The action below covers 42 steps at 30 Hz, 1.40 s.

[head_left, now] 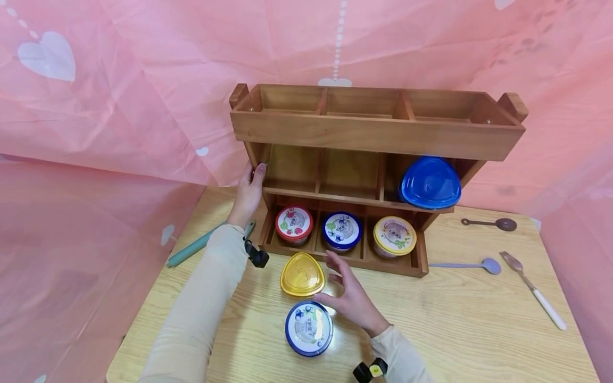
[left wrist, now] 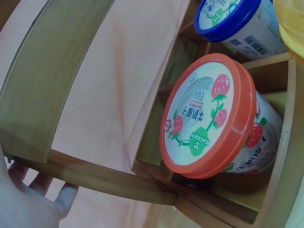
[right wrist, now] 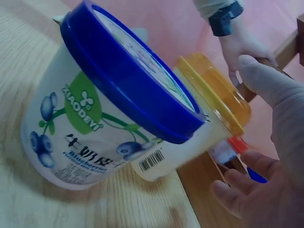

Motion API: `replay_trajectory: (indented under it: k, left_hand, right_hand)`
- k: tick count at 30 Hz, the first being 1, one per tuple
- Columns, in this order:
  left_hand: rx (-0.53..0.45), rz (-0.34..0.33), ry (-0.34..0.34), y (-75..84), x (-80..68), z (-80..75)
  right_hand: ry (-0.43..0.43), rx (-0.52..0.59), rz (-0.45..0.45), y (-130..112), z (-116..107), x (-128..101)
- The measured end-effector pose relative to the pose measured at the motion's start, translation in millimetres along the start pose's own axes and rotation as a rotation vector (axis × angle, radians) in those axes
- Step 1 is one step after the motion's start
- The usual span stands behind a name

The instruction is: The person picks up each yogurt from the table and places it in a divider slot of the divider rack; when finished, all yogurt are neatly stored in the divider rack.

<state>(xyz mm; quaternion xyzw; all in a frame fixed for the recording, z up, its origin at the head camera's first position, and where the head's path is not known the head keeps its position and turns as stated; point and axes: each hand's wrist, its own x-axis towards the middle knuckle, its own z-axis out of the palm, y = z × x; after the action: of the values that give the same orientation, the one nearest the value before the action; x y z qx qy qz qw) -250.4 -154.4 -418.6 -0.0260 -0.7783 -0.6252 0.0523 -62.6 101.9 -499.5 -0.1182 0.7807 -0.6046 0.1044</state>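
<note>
My left hand [head_left: 248, 196] grips the left side of a wooden tiered shelf [head_left: 373, 130]; in the left wrist view its fingers curl behind the side piece. My right hand [head_left: 353, 302] hovers over the table with fingers spread, just right of a tub with a yellow, rounded-triangular lid [head_left: 301, 274]. That tub stands in front of the shelf. Nearer to me is a round blueberry tub [head_left: 309, 329] with a blue rim, upright on the table. In the right wrist view, thumb and fingers are apart beside the yellow-lidded tub [right wrist: 190, 128], with nothing between them.
The shelf's bottom row holds a red-lidded strawberry tub [head_left: 294, 224], a blue-lidded tub [head_left: 341, 231] and a yellow-lidded round tub [head_left: 395, 236]. A blue triangular-lidded tub [head_left: 430, 183] sits mid-tier right. Spoons, a fork [head_left: 533, 290] and a green utensil [head_left: 193, 248] flank the shelf.
</note>
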Motion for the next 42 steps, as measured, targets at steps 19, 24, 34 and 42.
replay_trajectory:
  k: [19,24,34,42]
  left_hand:
    - [-0.01,-0.023,-0.03,35.3,-16.1,-1.6]
    - [-0.002,-0.023,-0.028,36.2,-16.6,-1.3]
    - [-0.007,-0.008,-0.005,1.0,-0.4,-0.4]
    - [0.015,-0.005,0.004,-0.3,-0.6,0.8]
  right_hand:
    - [-0.18,-0.088,0.026,-3.2,21.5,27.9]
    - [-0.176,-0.101,0.005,4.0,22.6,30.2]
    - [-0.156,-0.098,0.016,2.9,24.2,28.8]
    - [-0.078,-0.08,0.023,-10.7,14.8,21.2]
